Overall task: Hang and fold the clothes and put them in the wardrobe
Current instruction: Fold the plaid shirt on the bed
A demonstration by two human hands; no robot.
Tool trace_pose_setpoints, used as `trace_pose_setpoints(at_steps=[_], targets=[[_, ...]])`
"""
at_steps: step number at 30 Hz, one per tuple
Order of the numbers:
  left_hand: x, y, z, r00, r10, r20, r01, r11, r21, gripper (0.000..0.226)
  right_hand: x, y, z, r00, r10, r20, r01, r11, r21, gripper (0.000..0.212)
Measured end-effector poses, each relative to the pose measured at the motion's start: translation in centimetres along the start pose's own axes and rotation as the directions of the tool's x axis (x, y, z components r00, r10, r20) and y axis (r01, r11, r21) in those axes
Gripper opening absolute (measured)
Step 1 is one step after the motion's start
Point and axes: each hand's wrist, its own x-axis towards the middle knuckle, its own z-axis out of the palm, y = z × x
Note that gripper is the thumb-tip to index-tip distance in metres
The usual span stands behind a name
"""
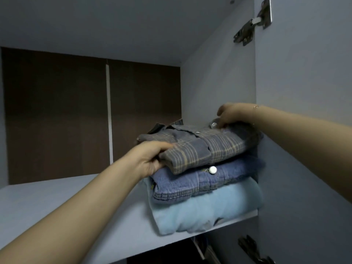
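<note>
Left forearm crossed the shelf (57, 202) edge from the near left. The pile sat at the shelf's right end, just beside the wardrobe side wall (219, 88), likely so the wall squares it up and the left stretch of shelf stays free for more clothes.

Bottom layer: light blue sweater (205, 208), its front fold hanging slightly over the shelf edge. On it, denim shirt (190, 182), folded, white button facing out. On top, plaid shirt (205, 147), folded, collar toward the back of the wardrobe, button placket up.

Left hand (150, 159) gripped the near-left fold of the plaid shirt: thumb on top, fingers curled under the fold and against the denim below. Fingertips hidden by cloth. Judged a carrying grip used to lower the shirt flat without the fold opening.

Right hand (230, 115) was at the far-right corner of the plaid shirt, near the side wall; fingers bent down onto the cloth by a button, seemingly pinching that edge. How firmly, cannot tell. Two-sided hold keeps the fold from sagging.

Judgement: plaid shirt set or nearly set on the pile; letting go and squaring edges remained.

Behind: dark brown back panel (76, 111) with a pale vertical seam. Door hinge (253, 23) high on the right.
</note>
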Motion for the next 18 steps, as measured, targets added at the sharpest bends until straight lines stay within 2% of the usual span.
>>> trace_pose_setpoints(at_steps=[2,5,8,10,12,14,16,18], targets=[[-0.3,-0.8,0.0,0.992,0.106,-0.073,-0.107,0.994,-0.008,0.028,-0.5,0.0,2.4,0.995,-0.056,0.08,0.063,0.994,-0.084,0.041],[-1.2,-1.1,-0.1,0.984,0.138,-0.112,-0.144,0.988,-0.053,0.043,-0.8,0.6,4.3,0.99,-0.081,0.117,0.086,0.996,-0.032,0.039],[-2.3,-1.3,0.3,0.977,0.146,-0.156,-0.162,0.982,-0.096,0.038,-1.3,1.4,3.4,0.993,-0.064,0.1,0.064,0.998,0.004,0.048],[-3.5,-1.8,0.1,0.972,0.17,-0.163,-0.189,0.976,-0.108,0.029,-2.1,1.1,2.6,0.985,-0.137,0.102,0.13,0.989,0.073,0.054],[-5.0,-2.3,-0.6,0.971,0.22,-0.099,-0.223,0.975,-0.02,0.028,-3.2,0.2,1.9,0.951,-0.306,0.052,0.283,0.924,0.258,0.057],[-6.4,-2.6,-0.9,0.969,0.24,-0.052,-0.23,0.961,0.151,0.035,-4.4,-1.4,1.4,0.889,-0.458,0.017,0.423,0.832,0.358,0.054],[-7.0,-2.7,-0.7,0.966,0.249,-0.061,-0.225,0.937,0.266,0.031,-5.1,-3.4,1.2,0.834,-0.545,0.083,0.479,0.792,0.378,0.052],[-7.5,-2.5,-0.3,0.962,0.267,-0.056,-0.239,0.923,0.302,0.019,-5.3,-5.0,1.5,0.809,-0.561,0.177,0.478,0.802,0.358,0.055]])
